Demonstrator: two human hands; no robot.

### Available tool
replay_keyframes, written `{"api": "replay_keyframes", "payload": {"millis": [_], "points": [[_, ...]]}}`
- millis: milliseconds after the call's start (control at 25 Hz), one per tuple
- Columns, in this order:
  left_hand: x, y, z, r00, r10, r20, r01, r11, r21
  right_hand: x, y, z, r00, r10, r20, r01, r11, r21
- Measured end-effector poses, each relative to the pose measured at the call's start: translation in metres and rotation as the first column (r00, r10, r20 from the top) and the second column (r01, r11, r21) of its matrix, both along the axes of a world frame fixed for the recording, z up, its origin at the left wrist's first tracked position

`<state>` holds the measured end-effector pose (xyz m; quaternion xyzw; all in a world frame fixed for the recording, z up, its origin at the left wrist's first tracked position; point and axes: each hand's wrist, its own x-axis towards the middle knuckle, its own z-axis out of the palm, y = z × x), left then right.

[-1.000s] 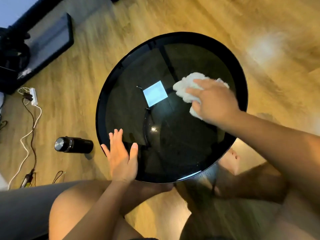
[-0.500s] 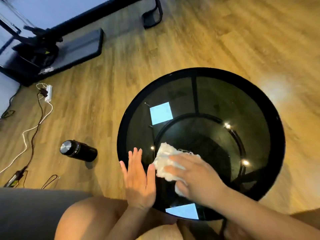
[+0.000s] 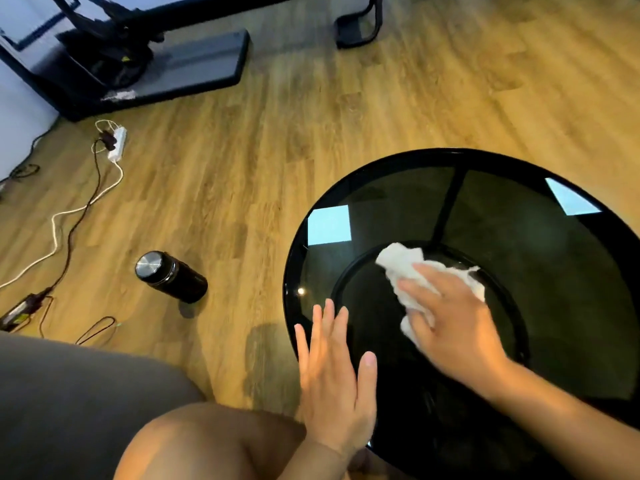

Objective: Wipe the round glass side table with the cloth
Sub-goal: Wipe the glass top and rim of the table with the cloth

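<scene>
The round dark glass side table fills the lower right of the head view, with a black rim and pale window reflections on it. A crumpled white cloth lies near the middle of the glass. My right hand presses flat on the cloth, fingers spread and pointing to the upper left. My left hand rests flat on the table's near left rim with straight fingers and holds nothing.
A black flask with a steel lid stands on the wooden floor left of the table. White and dark cables with a power strip trail at far left. Black furniture bases stand at the back. My knee is at the bottom.
My right hand slid the cloth from the far side to the near left edge of the glass, then back toward the middle. The view shifted left and up. My left hand stayed on the rim.
</scene>
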<state>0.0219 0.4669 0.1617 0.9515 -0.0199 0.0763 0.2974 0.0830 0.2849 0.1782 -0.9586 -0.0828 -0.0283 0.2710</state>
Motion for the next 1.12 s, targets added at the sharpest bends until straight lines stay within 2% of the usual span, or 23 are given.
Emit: {"api": "replay_keyframes", "payload": {"millis": [40, 120, 200, 240, 360, 440, 560, 640, 680, 760, 840, 920, 1000, 1080, 1120], "points": [[-0.001, 0.000, 0.000, 1.000, -0.009, 0.011, 0.009, 1.000, -0.011, -0.023, 0.019, -0.002, 0.976, 0.218, -0.017, -0.218, 0.976, 0.012], [-0.003, 0.000, -0.002, 0.999, -0.004, 0.045, 0.006, 1.000, -0.030, -0.025, 0.028, 0.002, 0.830, 0.558, -0.016, -0.558, 0.830, -0.008], [-0.001, -0.001, -0.003, 0.998, 0.025, 0.057, -0.023, 0.999, -0.029, 0.011, 0.033, 0.003, 0.728, 0.685, 0.037, -0.681, 0.728, -0.073], [-0.001, -0.002, -0.002, 0.998, 0.037, 0.055, -0.036, 0.999, -0.021, 0.032, 0.042, 0.004, 0.724, 0.689, 0.026, -0.685, 0.723, -0.090], [-0.001, -0.001, -0.002, 0.998, 0.009, 0.070, -0.010, 1.000, 0.013, 0.105, 0.091, 0.010, 0.847, 0.527, -0.069, -0.532, 0.837, -0.129], [0.001, 0.000, -0.003, 0.998, 0.002, 0.055, -0.003, 1.000, 0.027, 0.157, 0.101, 0.011, 0.920, 0.386, -0.074, -0.393, 0.907, -0.154], [0.002, 0.001, -0.006, 0.999, 0.011, 0.037, -0.012, 0.999, 0.038, 0.218, 0.029, 0.012, 0.998, 0.035, -0.059, -0.047, 0.973, -0.225], [0.003, 0.000, -0.006, 1.000, 0.009, 0.028, -0.010, 0.999, 0.032, 0.215, -0.061, 0.016, 0.974, -0.222, -0.051, 0.190, 0.915, -0.355], [0.002, 0.000, -0.005, 1.000, 0.004, 0.028, -0.005, 1.000, 0.028, 0.196, -0.105, 0.021, 0.953, -0.297, -0.055, 0.253, 0.885, -0.391], [0.002, 0.000, -0.005, 0.999, -0.004, 0.036, 0.003, 1.000, 0.017, 0.131, -0.170, 0.029, 0.922, -0.380, -0.072, 0.330, 0.869, -0.368], [0.001, 0.001, -0.007, 0.999, -0.006, 0.048, 0.006, 1.000, 0.015, 0.049, -0.189, 0.026, 0.888, -0.455, -0.070, 0.402, 0.841, -0.362], [0.002, 0.001, -0.009, 0.999, -0.003, 0.054, 0.003, 1.000, 0.007, -0.029, -0.169, 0.019, 0.837, -0.545, -0.051, 0.496, 0.796, -0.348], [0.002, 0.002, -0.006, 0.999, 0.008, 0.048, -0.008, 1.000, -0.002, -0.094, -0.123, 0.015, 0.830, -0.558, -0.022, 0.530, 0.801, -0.279], [0.001, 0.001, -0.002, 0.999, 0.020, 0.036, -0.020, 1.000, -0.006, -0.142, -0.060, 0.015, 0.876, -0.481, -0.036, 0.469, 0.867, -0.170], [-0.002, 0.000, 0.000, 1.000, 0.021, 0.020, -0.021, 1.000, -0.009, -0.155, -0.023, 0.014, 0.927, -0.375, -0.029, 0.369, 0.922, -0.115]]}}
